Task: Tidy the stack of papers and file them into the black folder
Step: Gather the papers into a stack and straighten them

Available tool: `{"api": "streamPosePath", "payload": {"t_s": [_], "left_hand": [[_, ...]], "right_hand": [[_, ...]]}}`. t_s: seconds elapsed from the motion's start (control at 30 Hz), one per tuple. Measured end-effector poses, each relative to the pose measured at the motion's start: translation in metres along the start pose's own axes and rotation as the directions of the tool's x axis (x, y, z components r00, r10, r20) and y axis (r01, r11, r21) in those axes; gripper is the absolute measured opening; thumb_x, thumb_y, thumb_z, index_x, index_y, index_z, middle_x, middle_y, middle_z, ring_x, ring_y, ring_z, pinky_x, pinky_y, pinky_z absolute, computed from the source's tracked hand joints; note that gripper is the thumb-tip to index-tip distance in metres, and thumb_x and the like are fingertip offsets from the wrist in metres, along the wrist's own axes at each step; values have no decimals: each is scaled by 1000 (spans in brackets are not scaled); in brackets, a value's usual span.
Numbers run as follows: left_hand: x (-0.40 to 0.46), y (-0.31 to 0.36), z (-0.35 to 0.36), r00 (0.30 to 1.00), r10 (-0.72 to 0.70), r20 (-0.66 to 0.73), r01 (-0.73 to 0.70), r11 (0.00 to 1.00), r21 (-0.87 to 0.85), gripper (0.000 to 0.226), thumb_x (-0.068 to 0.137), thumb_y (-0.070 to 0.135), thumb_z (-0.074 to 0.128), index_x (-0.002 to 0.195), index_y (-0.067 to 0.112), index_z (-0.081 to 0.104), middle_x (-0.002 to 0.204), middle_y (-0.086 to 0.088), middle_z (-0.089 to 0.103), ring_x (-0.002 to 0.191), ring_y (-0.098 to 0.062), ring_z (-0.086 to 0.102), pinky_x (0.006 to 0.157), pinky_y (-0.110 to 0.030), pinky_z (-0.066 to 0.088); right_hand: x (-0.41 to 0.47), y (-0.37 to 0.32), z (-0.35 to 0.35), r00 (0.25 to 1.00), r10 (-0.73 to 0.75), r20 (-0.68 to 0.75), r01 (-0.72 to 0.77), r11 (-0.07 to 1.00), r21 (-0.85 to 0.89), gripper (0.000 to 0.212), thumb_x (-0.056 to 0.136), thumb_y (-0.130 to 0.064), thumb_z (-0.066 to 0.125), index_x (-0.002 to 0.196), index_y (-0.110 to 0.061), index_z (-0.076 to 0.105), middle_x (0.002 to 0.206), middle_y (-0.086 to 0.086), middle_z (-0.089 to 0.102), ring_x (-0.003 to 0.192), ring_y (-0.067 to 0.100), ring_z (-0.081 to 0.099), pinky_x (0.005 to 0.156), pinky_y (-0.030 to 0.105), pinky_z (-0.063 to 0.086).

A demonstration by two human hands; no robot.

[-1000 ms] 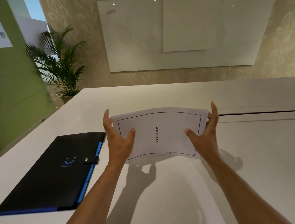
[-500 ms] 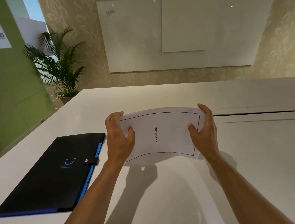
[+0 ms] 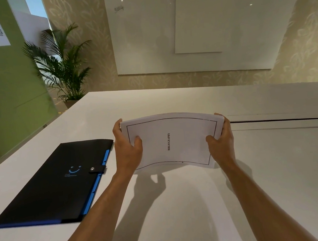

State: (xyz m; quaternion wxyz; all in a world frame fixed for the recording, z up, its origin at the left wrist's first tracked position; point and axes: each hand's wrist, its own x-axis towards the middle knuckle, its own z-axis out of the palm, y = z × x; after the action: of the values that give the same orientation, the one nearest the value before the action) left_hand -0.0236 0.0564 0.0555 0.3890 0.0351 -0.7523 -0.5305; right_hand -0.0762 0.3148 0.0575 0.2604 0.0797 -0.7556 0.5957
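- The counter is carrying everything; its bare white top is running from the near edge out to twelve o'clock, with a long slot lying at about two o'clock.
- The folder is lying flat and closed at nine o'clock from the papers, its snap tab fastened and its blue edge facing them, close beside the left wrist but not touching the sheets.
- The papers are being held up near the middle of the view, bowing upward across their width, the near edge appearing to hang just above the counter; the top sheet is showing a framed "BIBLIOGRAPHY".
- The left hand is clamping the stack's nine o'clock edge, thumb on top, fingers curling behind.
- The right hand is gripping the three o'clock edge the same way, so the stack is sitting between both palms.
- Risk, as I judge it: squeezing inward is bending the stack, and pressing harder could crease sheets or let middle pages slip out of line.
- A further risk: the folder is fastened shut, so freeing one hand to open it could let the loosely held papers fan out or slide across the counter.
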Motion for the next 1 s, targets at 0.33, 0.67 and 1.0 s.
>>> {"api": "streamPosePath", "payload": {"t_s": [0.33, 0.67, 1.0], "left_hand": [[-29, -31, 2, 978, -184, 95, 195, 973, -121, 34, 96, 10, 48, 119, 30, 33, 117, 7, 51, 97, -7, 57, 61, -9, 51], [-28, -44, -7, 943, -268, 197, 300, 941, -155, 18, 99, 21, 46, 115, 31, 44, 111, 9, 57, 100, -8, 59, 74, -19, 51], [14, -26, -29, 962, -266, -53, 240, 925, -293, 15, 87, 14, 66, 94, 27, 64, 86, 2, 70, 79, -9, 66, 65, -21, 49]], "right_hand": [[-20, 34, 8, 980, 187, 64, -194, 970, 145, 43, 71, 0, 58, 105, -25, 56, 99, -2, 65, 90, 16, 63, 66, 18, 48], [-24, 40, 3, 978, 193, 77, -199, 978, 66, 28, 86, -2, 61, 109, -17, 60, 100, 1, 68, 91, 18, 64, 71, 25, 49], [-8, 33, 0, 890, 445, 99, -451, 832, 322, 24, 68, 3, 61, 82, -15, 70, 69, -9, 76, 61, 8, 70, 50, 20, 52]]}}
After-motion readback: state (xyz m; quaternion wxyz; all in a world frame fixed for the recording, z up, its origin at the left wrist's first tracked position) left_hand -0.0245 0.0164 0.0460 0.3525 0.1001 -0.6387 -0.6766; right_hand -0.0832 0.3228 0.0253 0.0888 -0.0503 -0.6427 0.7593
